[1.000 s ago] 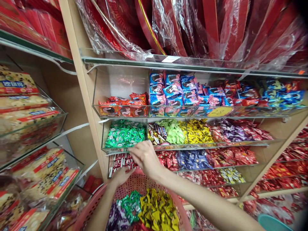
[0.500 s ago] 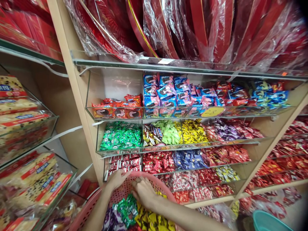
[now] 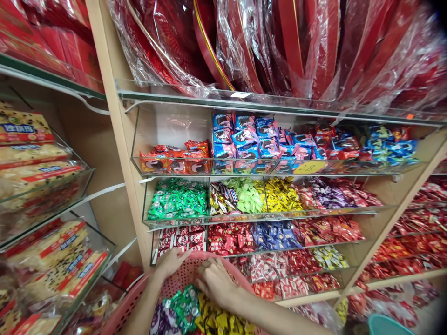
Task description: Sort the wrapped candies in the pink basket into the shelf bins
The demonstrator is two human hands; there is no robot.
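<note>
While shelves (image 3: 310, 299) face the right hand (image 3: 214, 280), the basket rim (image 3: 234, 266) intervenes.

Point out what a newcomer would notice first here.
Probably the plastic-wrapped red items looming across the top of the view. Next, perhaps, the bright green sweets at centre-left, with yellow sweets to their right in the same row. Then the pink basket at bottom centre, with the left hand at its rim and the right hand over its colourful contents.

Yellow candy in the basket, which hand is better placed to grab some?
Likely the right hand: it's over the basket, by the yellow candy; the left hand is at the rim.
</note>
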